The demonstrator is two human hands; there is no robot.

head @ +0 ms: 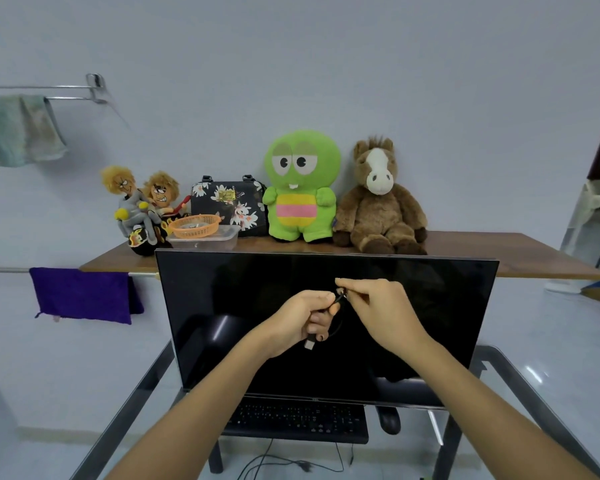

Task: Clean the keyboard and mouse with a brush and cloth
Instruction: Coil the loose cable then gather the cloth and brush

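A black keyboard (297,420) lies on the glass desk below the dark monitor (222,299), and a black mouse (389,420) sits just to its right. Both my hands are raised in front of the screen. My left hand (300,322) is closed around a thin black cable (336,325) whose USB plug (310,344) hangs out below the fist. My right hand (378,313) pinches the same cable near its upper end. No brush is in view.
A wooden shelf (516,258) behind the monitor carries plush toys, a floral bag (227,202), an orange basket (194,226) and a clear tub. A purple cloth (84,294) hangs on a rail at left, a pale towel (18,129) higher up. Cables lie on the floor.
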